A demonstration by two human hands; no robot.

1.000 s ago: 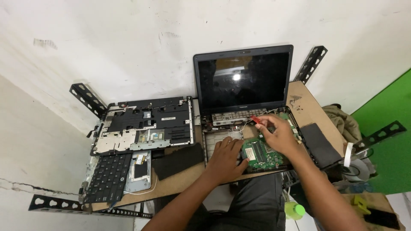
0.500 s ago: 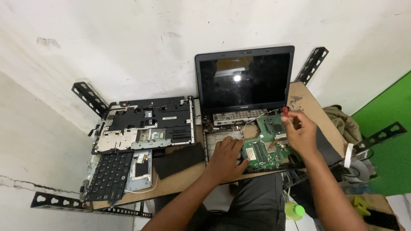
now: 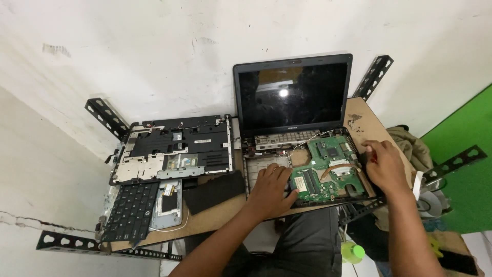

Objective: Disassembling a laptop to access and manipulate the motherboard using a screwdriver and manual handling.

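Both hands flank the motherboard [image 3: 328, 169] — left hand [image 3: 270, 190] flat, right hand [image 3: 385, 165] pinching something red.

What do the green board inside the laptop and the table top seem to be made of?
Green circuit board: probably fibreglass laminate, glossy green, with chips and a coppery strip on it. Table top: likely pressed wood board, matt brown, scuffed and unpainted.

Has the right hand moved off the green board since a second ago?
Yes. The right hand went rightward, from over the green board to the laptop base's right edge.
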